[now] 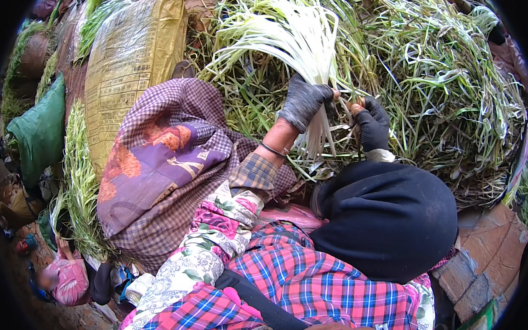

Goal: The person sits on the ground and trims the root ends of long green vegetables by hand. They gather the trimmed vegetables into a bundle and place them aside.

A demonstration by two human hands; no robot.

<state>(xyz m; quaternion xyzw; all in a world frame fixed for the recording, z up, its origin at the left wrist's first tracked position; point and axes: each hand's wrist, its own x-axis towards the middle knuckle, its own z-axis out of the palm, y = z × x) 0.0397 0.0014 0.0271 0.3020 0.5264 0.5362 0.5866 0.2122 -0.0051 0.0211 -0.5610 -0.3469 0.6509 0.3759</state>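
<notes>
My left hand (pixel 306 103), in a grey fingerless glove, grips a thick bunch of long white-and-pale-green stalks (pixel 312 62) that look like chives or young garlic. Their thin leaves fan out away from me, and the white lower ends (pixel 318 136) hang below the fist towards my lap. Close on the right is my right hand (pixel 370 122) in a black fingerless glove. Its thumb and fingertip pinch thin strands (pixel 346 107) beside the bunch; where these strands end is hard to see. Under both hands lies a large heap of loose green and withered leaves (pixel 433 93).
A yellow printed woven sack (pixel 130 68) lies to the left. Beyond it are a row of green stalks (pixel 82 178) and a green sack (pixel 42 128). A person in pink (pixel 68 273) sits at lower left. Flattened cardboard (pixel 483 261) lies on the right. My cloth-covered knees flank the work.
</notes>
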